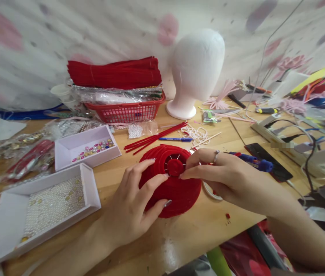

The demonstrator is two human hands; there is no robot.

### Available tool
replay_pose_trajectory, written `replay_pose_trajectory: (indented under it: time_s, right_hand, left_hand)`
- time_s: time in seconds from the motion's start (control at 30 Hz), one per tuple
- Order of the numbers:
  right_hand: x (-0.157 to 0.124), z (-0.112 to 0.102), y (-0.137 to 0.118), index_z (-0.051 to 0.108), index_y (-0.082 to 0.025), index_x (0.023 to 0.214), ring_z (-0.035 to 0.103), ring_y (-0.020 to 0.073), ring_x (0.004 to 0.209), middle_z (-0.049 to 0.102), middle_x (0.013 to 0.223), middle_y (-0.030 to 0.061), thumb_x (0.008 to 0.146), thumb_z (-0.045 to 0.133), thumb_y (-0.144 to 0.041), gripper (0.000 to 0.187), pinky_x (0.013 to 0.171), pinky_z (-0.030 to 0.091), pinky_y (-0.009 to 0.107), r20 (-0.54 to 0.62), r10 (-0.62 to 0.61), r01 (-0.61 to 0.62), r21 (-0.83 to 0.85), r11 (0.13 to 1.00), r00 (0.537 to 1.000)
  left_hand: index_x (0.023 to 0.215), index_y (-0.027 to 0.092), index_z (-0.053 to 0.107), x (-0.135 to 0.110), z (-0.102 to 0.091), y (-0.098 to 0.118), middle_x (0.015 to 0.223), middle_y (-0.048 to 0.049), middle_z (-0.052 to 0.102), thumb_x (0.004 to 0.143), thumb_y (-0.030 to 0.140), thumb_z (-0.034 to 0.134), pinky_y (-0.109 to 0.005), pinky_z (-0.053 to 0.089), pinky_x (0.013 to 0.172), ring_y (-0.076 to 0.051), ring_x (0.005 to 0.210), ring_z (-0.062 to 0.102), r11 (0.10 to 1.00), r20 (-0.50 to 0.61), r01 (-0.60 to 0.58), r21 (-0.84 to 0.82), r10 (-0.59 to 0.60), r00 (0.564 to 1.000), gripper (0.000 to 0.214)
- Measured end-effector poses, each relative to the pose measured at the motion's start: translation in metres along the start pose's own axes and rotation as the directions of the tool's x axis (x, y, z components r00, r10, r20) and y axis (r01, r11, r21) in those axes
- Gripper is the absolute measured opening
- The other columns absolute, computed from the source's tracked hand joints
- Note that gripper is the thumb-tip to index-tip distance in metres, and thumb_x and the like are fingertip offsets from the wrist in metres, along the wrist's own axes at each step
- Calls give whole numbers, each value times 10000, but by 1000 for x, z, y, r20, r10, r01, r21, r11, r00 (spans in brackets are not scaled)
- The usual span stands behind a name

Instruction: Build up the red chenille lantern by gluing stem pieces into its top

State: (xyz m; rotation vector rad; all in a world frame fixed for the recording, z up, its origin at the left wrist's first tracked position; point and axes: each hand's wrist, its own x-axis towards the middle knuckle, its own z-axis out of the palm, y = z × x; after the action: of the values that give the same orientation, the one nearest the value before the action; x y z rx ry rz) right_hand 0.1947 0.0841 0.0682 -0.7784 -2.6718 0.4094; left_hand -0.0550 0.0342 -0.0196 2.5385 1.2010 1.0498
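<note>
A round, domed red fuzzy piece (179, 199), made of layered rings, lies on the wooden table in front of me. At its middle, a small red disc (175, 167) sits in an opening crossed by thin pale spokes. My left hand (139, 195) rests on the left side of the piece with its fingers spread, the index fingertip by the opening's edge. At the opening's right and lower edge, my right hand (214, 168) has its thumb and index finger pinched together; whatever is between them is hidden. Under this hand, part of a white ring (211, 191) shows.
Two white trays (93, 207) of beads and gems stand left. Behind are red stems (156, 137), a blue pen (175, 139), a red basket (127, 112) and a white foam head (198, 65). Blue-handled pliers (251, 161), a phone (268, 161) and a power strip (280, 134) lie right.
</note>
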Motion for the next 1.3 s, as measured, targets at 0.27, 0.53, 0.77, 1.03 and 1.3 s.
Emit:
replay_pose_trajectory:
  time_s: [0.27,0.53,0.77,1.03,1.3]
  right_hand:
    - [-10,1,3,688,-174,1126,685,170,973,690,1156,96,860,434,50,431,724,532,244,-26,4,-7,-111,994,1000]
    - [-7,15,1,626,-176,1087,600,198,954,691,946,68,906,422,-7,320,768,496,301,-22,60,-60,-36,998,998]
    - [-1,8,-23,633,-204,1049,614,162,878,685,962,44,876,473,-25,296,768,484,282,-21,189,-185,136,973,982]
    - [-10,24,-40,667,-199,1071,656,156,895,716,993,55,929,462,-57,287,765,526,269,-59,275,-260,190,947,960]
    - [-18,26,-37,643,-188,1143,651,179,1045,687,1130,105,960,437,-58,304,859,564,314,-99,129,-118,103,988,987]
  left_hand:
    - [1341,182,492,-2,0,1,1426,-147,404,986,208,550,-430,400,1094,-269,1270,454,1000,-10,-10,14,10,1000,361]
    - [1356,204,478,-2,-1,-3,1430,-159,411,978,210,552,-475,452,1065,-290,1275,469,999,0,-18,32,18,1000,385]
    - [1311,234,520,5,-25,-16,1377,-127,490,959,184,578,-465,481,1075,-263,1276,518,990,69,-79,-119,88,994,360]
    - [1253,290,617,6,-39,-25,1333,-74,569,926,184,633,-429,519,1057,-234,1234,591,973,119,-55,-225,83,989,344]
    - [1216,293,672,6,-36,-30,1294,-70,621,892,181,688,-435,538,1027,-229,1170,633,960,66,-71,-270,92,994,343]
